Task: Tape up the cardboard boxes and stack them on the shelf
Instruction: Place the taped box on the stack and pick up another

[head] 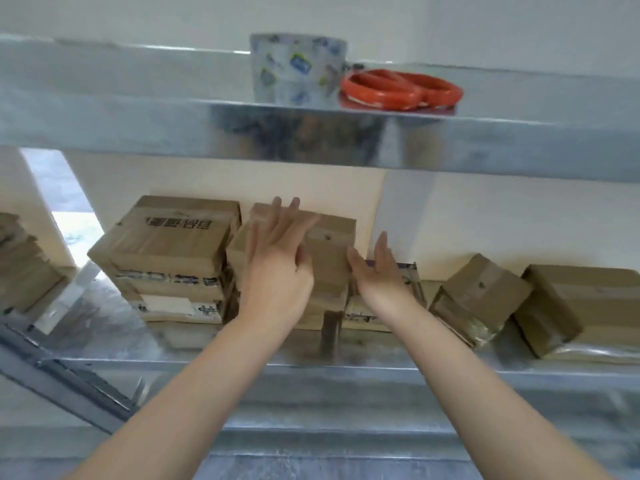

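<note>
A taped cardboard box [332, 233] is seen atop the middle stack on the metal shelf [346, 372]. The left hand [277, 268] is laid on its top, fingers straight and spread. At the box's 3 o'clock the right hand [377, 271] is held open, gripping nothing. Whether it touches the box cannot be told. At 12 o'clock, a tape roll [298, 69] and orange-handled scissors [401, 90] are seen.
</note>
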Available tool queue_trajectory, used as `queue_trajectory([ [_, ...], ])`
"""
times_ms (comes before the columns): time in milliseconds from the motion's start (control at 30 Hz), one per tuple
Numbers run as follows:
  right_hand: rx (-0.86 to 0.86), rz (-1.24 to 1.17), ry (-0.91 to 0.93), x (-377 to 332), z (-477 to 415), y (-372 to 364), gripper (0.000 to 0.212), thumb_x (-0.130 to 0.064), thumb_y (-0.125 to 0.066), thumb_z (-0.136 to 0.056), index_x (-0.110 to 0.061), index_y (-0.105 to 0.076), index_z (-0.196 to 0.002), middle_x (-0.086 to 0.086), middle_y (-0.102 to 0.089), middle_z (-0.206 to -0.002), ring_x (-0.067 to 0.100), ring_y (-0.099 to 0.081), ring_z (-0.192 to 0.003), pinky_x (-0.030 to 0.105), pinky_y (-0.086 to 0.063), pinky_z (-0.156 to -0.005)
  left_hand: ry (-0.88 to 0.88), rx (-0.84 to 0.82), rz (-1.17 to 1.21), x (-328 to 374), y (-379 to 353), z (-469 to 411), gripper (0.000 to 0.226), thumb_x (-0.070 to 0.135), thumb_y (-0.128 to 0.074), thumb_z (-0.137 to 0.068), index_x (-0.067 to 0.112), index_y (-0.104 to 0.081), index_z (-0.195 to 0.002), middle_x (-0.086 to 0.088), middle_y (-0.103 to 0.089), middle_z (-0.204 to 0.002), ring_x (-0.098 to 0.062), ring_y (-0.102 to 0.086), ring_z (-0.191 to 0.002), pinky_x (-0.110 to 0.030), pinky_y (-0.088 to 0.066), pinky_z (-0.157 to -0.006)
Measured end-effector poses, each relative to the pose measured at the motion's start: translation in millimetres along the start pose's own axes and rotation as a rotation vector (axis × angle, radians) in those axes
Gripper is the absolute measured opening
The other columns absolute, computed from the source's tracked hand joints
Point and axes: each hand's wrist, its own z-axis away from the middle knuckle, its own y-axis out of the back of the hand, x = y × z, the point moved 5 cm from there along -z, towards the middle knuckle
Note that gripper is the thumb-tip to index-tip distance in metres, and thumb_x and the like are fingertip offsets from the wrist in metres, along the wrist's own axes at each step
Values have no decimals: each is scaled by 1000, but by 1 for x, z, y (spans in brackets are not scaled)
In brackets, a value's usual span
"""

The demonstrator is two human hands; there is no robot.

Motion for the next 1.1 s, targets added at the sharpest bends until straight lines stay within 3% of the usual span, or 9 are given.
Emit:
queue_trajectory([
  [100,-2,45,55,0,17,28,68,-52,-27,-105,-23,1,-160,-7,2,-168,12,-2,-154,34,-4,-124,27,-102,-188,8,-9,19,47,10,-43,-99,26,-50,-143,1,-36,-160,-13,-11,-154,-48,-5,-126],
  [233,49,121,240,-3,70,81,64,-49,-25,-106,-24,0,-160,-8,3,-168,9,4,-153,36,0,-125,-34,-57,-220,74,-7,57,45,19,-38,-104,24,-45,-148,3,-35,-160,-5,-7,-152,-41,-4,-126],
  [333,140,203,359,5,131,152,64,-48,-21,-106,-25,6,-159,-11,11,-166,1,16,-150,31,16,-120,-153,-89,-168,170,-22,90,50,30,-31,-107,27,-27,-157,12,-17,-165,3,5,-151,-35,1,-126],
  [400,228,276,404,15,168,210,64,-48,-21,-106,-25,9,-158,-12,14,-165,-1,21,-148,28,22,-116,-277,-94,-107,236,-33,107,53,39,-25,-106,25,-25,-158,13,-13,-165,3,5,-151,-31,2,-125],
  [567,434,394,461,23,243,353,63,-46,-21,-107,-27,9,-159,-14,17,-165,-5,24,-146,30,21,-118,-480,-24,-23,378,-53,116,58,39,-17,-103,23,-20,-159,11,-11,-166,-1,3,-153,-28,5,-125],
  [833,761,481,451,10,308,528,63,-47,-22,-106,-27,4,-160,-13,14,-166,-1,21,-148,35,18,-121,-635,27,-13,530,-75,94,61,42,-11,-102,23,-8,-160,11,-1,-167,2,14,-150,-33,7,-125],
  [1100,866,547,300,37,294,638,64,-47,-20,-107,-19,2,-160,-5,6,-168,5,13,-152,39,13,-123,-719,47,-39,609,-137,50,61,39,-12,-103,22,0,-160,7,4,-168,-3,16,-151,-38,11,-124],
])
